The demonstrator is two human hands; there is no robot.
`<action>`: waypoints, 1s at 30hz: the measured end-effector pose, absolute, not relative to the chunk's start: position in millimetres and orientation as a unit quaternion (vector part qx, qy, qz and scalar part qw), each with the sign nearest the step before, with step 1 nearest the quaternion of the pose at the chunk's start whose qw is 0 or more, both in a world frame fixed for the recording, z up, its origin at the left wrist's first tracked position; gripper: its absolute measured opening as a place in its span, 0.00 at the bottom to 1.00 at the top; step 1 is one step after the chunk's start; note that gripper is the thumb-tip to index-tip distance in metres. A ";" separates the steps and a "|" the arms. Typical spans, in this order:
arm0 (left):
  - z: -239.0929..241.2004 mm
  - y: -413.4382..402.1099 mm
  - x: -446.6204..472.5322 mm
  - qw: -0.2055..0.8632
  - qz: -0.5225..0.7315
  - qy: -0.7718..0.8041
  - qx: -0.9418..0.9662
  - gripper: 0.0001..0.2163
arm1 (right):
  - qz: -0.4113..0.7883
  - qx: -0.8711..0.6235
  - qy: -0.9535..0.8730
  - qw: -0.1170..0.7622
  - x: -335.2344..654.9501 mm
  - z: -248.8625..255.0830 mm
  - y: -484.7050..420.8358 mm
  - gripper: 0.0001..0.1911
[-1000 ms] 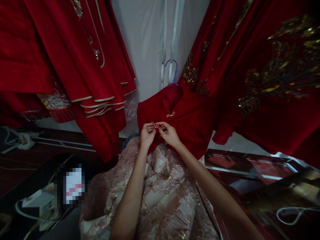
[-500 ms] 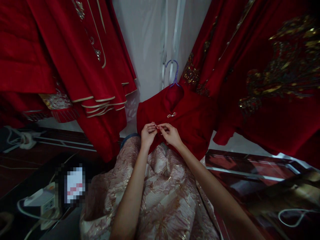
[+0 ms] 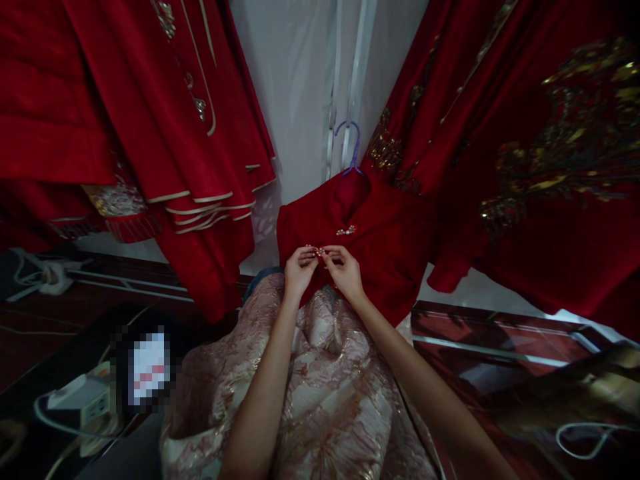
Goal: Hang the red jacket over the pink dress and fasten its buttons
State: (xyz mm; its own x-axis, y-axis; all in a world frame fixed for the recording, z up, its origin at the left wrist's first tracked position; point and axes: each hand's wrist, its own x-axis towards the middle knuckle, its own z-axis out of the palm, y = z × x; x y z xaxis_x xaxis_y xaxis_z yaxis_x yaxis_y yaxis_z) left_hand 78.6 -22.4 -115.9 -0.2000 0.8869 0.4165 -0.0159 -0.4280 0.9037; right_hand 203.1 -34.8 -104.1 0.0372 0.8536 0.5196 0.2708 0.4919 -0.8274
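Note:
A red garment (image 3: 393, 250) lies over my lap, its neck still on a purple hanger (image 3: 356, 150). Down its front runs a beaded, pearl-like fastener (image 3: 346, 231) below the neckline. Lower down, a second beaded fastener (image 3: 320, 252) sits between my fingertips. My left hand (image 3: 299, 272) pinches it from the left, fingers closed. From the right, my right hand (image 3: 346, 272) pinches its other end with thumb and forefinger. Beneath the garment, a pink and gold brocade cloth (image 3: 340, 393) covers my legs.
Red garments with pale piping (image 3: 165, 133) hang at the left. Gold-embroidered red garments (image 3: 500, 253) hang at the right. A power strip (image 3: 97, 407) with cables and a blurred-out screen (image 3: 149, 367) are at lower left. A white cable (image 3: 583, 440) loops at lower right.
My right fingertips have shifted slightly, and more of the beaded fastener shows between my two hands. The whole view has moved a little; the garment stays in place.

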 end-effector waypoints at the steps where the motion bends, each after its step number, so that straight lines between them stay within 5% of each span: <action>1: -116.5 -22.0 78.6 0.345 0.656 0.410 0.532 0.11 | 0.262 -0.436 -0.636 0.580 203.5 -105.9 -32.7 0.14; 30: -114.1 -23.2 82.2 0.373 0.674 0.422 0.477 0.12 | 0.252 -0.442 -0.661 0.551 211.2 -105.0 -38.1 0.14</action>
State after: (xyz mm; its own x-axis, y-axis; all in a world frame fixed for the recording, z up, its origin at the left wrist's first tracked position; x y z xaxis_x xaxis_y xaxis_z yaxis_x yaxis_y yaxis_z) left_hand 82.2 -23.2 -114.1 -0.2667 0.9060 0.3288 -0.0997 -0.3652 0.9256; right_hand 211.2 -38.1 -105.0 -0.0011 0.8627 0.5056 0.3071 0.4815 -0.8209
